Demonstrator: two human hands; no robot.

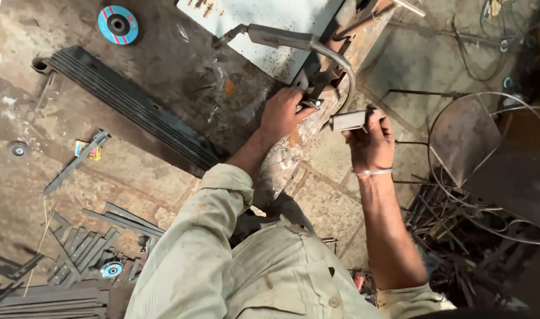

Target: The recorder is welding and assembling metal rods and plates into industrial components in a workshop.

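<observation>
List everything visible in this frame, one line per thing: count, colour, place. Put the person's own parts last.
Round cutting disc with blue face: one, blue with red marks, floor top left.
Smaller blue disc: one, blue, among scrap at lower left.
Stack of long flat steel strips: one stack, dark grey, diagonal across the floor at left.
Short angle-iron offcuts: several, dark grey, lower left.
White sheet-metal panel: one, white, top centre.
Curved grey metal tube: one, grey, arching from the panel to the right hand.
Wire ring frame: one, rusty, right.
Silver bangle: one, right wrist.
Left hand: on dark metal piece.
Right hand: gripping tube end.
</observation>
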